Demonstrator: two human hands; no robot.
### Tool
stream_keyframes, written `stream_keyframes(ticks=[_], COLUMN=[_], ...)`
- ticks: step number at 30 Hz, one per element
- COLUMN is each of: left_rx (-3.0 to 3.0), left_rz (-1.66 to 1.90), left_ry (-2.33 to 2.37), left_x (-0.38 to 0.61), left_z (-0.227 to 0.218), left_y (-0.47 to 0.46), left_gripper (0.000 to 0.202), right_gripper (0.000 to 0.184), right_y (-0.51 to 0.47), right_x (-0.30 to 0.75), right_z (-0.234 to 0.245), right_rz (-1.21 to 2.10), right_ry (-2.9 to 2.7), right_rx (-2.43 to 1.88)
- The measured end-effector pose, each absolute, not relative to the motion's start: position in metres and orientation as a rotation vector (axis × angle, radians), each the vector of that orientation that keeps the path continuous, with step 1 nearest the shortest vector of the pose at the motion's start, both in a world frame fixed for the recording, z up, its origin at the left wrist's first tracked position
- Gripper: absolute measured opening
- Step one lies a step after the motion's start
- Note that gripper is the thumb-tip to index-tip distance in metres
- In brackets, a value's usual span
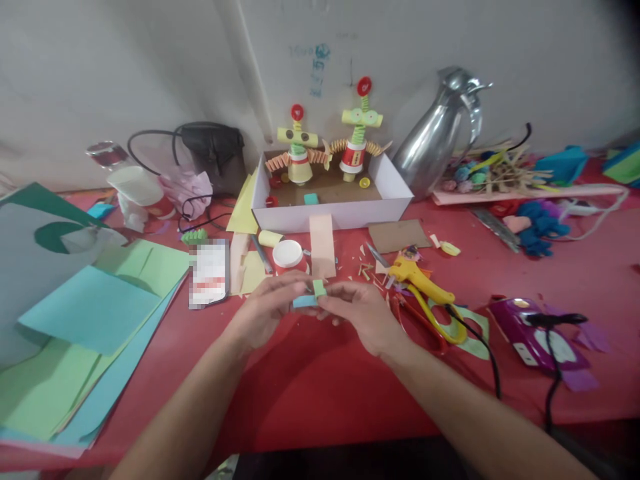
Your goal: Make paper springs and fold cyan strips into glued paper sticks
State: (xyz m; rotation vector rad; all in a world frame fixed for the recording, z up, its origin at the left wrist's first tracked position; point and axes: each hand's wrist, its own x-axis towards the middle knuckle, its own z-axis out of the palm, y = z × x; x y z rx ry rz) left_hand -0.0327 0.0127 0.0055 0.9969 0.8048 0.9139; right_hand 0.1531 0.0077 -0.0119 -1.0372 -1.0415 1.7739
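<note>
Both of my hands meet over the near middle of the red table. The fingers of my left hand (267, 307) close on a blue paper strip (304, 302) that crosses a short green paper strip (319, 288). From the other side, the thumb and fingers of my right hand (363, 310) pinch the same strips where they overlap. Just beyond my left hand stands a white-topped red paper cup (289, 255). A peach paper strip (323, 247) lies beyond my fingertips, leaning against the white box (330, 219).
Two paper figures (300, 163) stand in the box. Yellow glue gun (420, 279), scissors (435, 320) and purple corded device (537, 337) lie right. Coloured paper sheets (90, 307) and a phone (209, 273) are left. A metal jug (435, 133) stands behind.
</note>
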Motion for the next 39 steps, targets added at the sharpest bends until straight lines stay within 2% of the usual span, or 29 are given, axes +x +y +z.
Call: stream_keyframes(ticks=[6,12,16,23,31,39], left_rx=[1.255,1.451,1.498,1.525,1.306,0.722], left_rz=[0.964,1.095,1.127,1.172,1.082,0.929], left_ry=[1.046,1.163,1.234,1.26,1.076,0.756], left_x=[-0.024,-0.018,-0.014,-0.01,-0.014,-0.025], left_z=[0.001,-0.001,-0.001,-0.006,-0.01,-0.01], left_y=[0.007,0.005,0.004,0.001,0.005,0.018], left_gripper=[0.008,0.011,0.021,0.023,0.02,0.022], right_gripper=[0.019,0.02,0.019,0.019,0.017,0.017], right_y=[0.006,0.008,0.007,0.008,0.013,0.016], right_x=[0.151,0.152,0.152,0.15,0.147,0.152], right_z=[-0.014,-0.022,-0.023,-0.02,-0.018,-0.02], right_rz=[1.576,1.565,1.573,1.7,1.773,1.853], right_ry=[-1.221,-1.219,-1.232,-1.041,-0.889,-0.74], right_rx=[-1.111,-1.025,-1.025,-1.016,-1.105,-1.031])
